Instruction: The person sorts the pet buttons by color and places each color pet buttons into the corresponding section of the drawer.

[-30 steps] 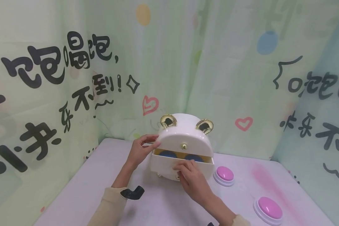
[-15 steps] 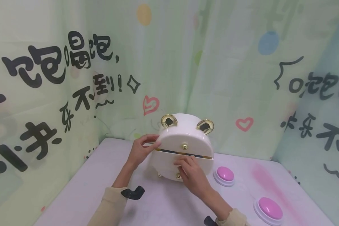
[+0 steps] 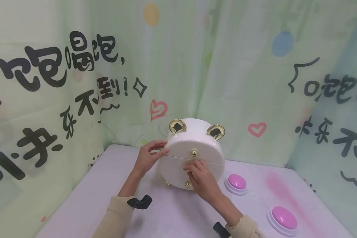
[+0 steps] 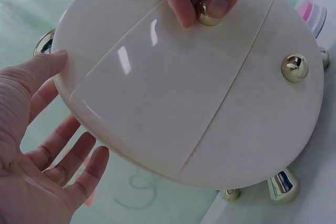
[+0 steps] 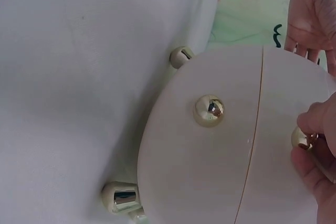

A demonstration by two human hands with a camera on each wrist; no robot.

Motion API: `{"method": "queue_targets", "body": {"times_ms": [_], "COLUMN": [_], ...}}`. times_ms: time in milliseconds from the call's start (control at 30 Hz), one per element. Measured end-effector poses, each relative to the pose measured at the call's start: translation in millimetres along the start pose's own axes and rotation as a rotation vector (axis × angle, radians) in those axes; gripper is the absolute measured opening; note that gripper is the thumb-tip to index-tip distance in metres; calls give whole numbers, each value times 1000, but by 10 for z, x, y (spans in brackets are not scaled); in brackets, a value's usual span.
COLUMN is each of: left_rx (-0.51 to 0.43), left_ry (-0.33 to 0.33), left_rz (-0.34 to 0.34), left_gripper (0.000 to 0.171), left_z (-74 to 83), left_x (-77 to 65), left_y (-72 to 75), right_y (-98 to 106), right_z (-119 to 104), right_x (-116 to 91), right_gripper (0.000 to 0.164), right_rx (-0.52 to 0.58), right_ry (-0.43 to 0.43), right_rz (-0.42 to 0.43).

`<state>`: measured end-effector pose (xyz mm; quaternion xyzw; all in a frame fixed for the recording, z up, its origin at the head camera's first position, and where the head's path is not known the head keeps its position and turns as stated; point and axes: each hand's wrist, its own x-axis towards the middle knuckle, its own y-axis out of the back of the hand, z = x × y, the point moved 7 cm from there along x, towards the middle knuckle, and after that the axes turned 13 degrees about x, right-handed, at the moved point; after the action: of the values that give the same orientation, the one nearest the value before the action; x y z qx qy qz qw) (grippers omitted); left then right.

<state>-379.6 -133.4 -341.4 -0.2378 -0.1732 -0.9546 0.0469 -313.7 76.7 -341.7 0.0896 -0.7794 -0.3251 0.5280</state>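
Observation:
A glossy white round-fronted drawer box [image 3: 193, 140] with gold ears and gold knobs stands on the table. My right hand [image 3: 203, 180] pinches the gold knob [image 5: 303, 138] of its middle drawer [image 4: 157, 82] between thumb and fingers. That drawer sits flush with the front, with only a thin seam around it. At the box's upper left side, my left hand [image 3: 147, 158] rests with its thumb on the front edge and the other fingers spread along the side. Above and below the middle drawer are the upper knob [image 3: 194, 153] and the lower knob [image 3: 188, 184].
Two pink push buttons on white bases lie to the right, one near the box [image 3: 237, 182] and one closer to me [image 3: 284, 218]. A pale curtain [image 3: 241, 82] printed with black writing and hearts hangs behind the pale table [image 3: 166, 221].
The middle drawer, pulled out with blue and yellow showing inside a second ago, has slid in until flush. My right hand stayed at its front; my left hand kept its place.

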Motion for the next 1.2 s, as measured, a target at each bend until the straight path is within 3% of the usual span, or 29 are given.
{"method": "queue_targets", "body": {"times_ms": [567, 933, 1200], "left_rx": [-11, -1, 5], "left_ry": [6, -3, 1], "left_rz": [-9, -8, -4], "left_gripper": [36, 37, 37], "left_z": [-11, -25, -10], "left_x": [3, 30, 10], "left_y": [3, 2, 4], "right_y": [46, 86, 27], "right_z": [-33, -122, -88], "right_x": [-3, -149, -259], "right_gripper": [33, 30, 27], "right_rx": [21, 44, -16], "right_ry": [-42, -48, -56], "right_rz": [-7, -2, -47]}}
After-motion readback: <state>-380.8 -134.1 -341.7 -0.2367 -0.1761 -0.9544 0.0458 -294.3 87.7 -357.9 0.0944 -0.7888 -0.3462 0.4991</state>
